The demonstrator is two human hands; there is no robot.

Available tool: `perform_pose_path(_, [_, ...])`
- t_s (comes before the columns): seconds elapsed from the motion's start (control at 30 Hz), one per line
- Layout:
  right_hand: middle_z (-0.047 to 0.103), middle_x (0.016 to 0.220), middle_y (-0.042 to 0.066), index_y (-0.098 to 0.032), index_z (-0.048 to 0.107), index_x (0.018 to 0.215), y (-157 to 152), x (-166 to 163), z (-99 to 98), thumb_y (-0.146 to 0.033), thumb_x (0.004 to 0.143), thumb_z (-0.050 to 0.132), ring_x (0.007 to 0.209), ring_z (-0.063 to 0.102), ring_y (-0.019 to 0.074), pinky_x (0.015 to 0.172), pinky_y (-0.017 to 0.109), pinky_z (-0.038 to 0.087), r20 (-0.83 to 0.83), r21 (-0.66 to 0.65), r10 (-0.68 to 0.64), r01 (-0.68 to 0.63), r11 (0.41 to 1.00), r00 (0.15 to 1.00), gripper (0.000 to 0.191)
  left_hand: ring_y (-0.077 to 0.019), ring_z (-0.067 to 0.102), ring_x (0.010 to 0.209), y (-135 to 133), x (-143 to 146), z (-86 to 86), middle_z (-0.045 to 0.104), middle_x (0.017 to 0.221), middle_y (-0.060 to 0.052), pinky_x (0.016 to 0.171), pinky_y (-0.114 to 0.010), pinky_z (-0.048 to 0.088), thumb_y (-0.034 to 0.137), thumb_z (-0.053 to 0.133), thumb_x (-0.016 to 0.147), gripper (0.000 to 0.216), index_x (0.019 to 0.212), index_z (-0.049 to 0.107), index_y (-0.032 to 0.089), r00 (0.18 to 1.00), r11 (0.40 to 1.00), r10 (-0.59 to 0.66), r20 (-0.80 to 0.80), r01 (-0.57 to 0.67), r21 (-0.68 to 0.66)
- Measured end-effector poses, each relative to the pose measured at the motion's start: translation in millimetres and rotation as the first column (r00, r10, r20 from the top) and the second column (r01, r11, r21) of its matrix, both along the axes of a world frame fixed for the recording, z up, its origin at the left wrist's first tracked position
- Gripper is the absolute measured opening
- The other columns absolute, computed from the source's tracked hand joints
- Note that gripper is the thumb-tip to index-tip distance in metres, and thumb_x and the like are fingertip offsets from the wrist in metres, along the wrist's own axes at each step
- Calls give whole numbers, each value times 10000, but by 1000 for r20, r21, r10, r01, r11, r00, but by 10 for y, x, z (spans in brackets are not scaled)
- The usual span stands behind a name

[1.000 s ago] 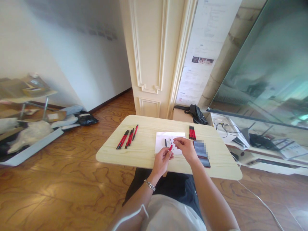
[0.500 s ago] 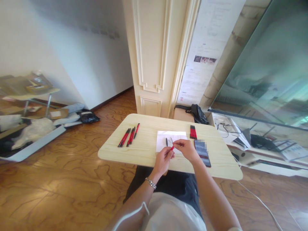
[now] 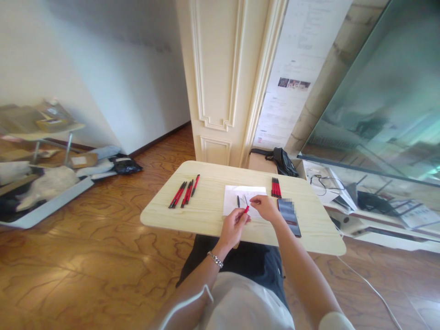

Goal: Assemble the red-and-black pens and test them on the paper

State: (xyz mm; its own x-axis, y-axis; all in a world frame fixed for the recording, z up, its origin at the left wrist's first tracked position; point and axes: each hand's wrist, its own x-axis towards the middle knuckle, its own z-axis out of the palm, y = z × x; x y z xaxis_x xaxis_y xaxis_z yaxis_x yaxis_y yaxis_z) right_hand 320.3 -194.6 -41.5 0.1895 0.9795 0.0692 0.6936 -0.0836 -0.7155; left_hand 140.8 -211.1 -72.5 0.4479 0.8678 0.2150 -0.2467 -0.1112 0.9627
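My left hand (image 3: 233, 225) is closed round a red pen barrel (image 3: 246, 209), whose tip pokes out toward my right hand. My right hand (image 3: 265, 206) pinches a thin part at that barrel's end; I cannot make out what it is. Both hands hover over a white sheet of paper (image 3: 232, 200) on the light wooden table (image 3: 206, 215). A small black pen part (image 3: 238, 201) and a thin refill (image 3: 245, 200) lie on the sheet just beyond my fingers.
Several red-and-black pens (image 3: 184, 194) lie at the table's left; three more pens (image 3: 275, 188) sit at the right, above a dark phone (image 3: 289, 216). A black bag (image 3: 280, 161) rests behind the table. Clutter lies on the floor at the left.
The view has shifted slightly. My hands have stayed together on the red pen piece, with the right hand's fingers moving a little at its tip.
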Motion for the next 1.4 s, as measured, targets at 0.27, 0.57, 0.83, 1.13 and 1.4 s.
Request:
perform_pose_path(0.27, [707, 908, 152, -165, 716, 857, 241, -185, -101, -293, 779, 570, 897, 648, 265, 735, 316, 440, 428, -206, -70, 173, 963, 901, 209, -194, 653, 868, 15, -1, -3, 675, 893, -89, 798, -315, 502, 389, 558, 875, 269, 991, 584, 149, 1000, 999, 31, -4, -31, 15])
perform_pose_path(0.57, [689, 933, 207, -121, 694, 836, 282, -156, -97, -207, 742, 554, 903, 643, 288, 734, 337, 438, 374, -244, -133, 236, 941, 918, 190, -192, 660, 849, 16, 15, -22, 675, 890, -86, 793, -321, 508, 414, 560, 867, 282, 977, 584, 155, 999, 999, 51, 4, -51, -4])
perform_pose_path(0.83, [666, 667, 39, -136, 679, 818, 150, -18, -147, -247, 748, 527, 580, 585, 134, 556, 238, 417, -79, -107, -93, 84, 991, 992, 201, -193, 667, 848, 8, 12, 13, 681, 899, -90, 792, -320, 513, 432, 556, 865, 303, 986, 579, 155, 999, 999, 47, 2, -47, -9])
perform_pose_path(1.13, [668, 792, 40, -171, 606, 902, -201, -177, 278, -417, 718, 654, 680, 597, 129, 559, 219, 426, -677, 189, 5, 168, 967, 736, 311, -189, 659, 856, 17, 23, -18, 667, 911, -86, 807, -342, 525, 432, 588, 844, 315, 996, 574, 156, 998, 998, 24, 52, -21, -55])
perform_pose_path(1.4, [688, 835, 85, -167, 589, 904, -196, -321, 290, -449, 758, 618, 696, 614, 159, 548, 241, 440, -571, 272, 40, 143, 952, 820, 319, -186, 659, 843, 15, 27, -25, 668, 909, -85, 813, -355, 531, 459, 594, 830, 341, 983, 582, 154, 999, 998, 32, 33, -30, -53])
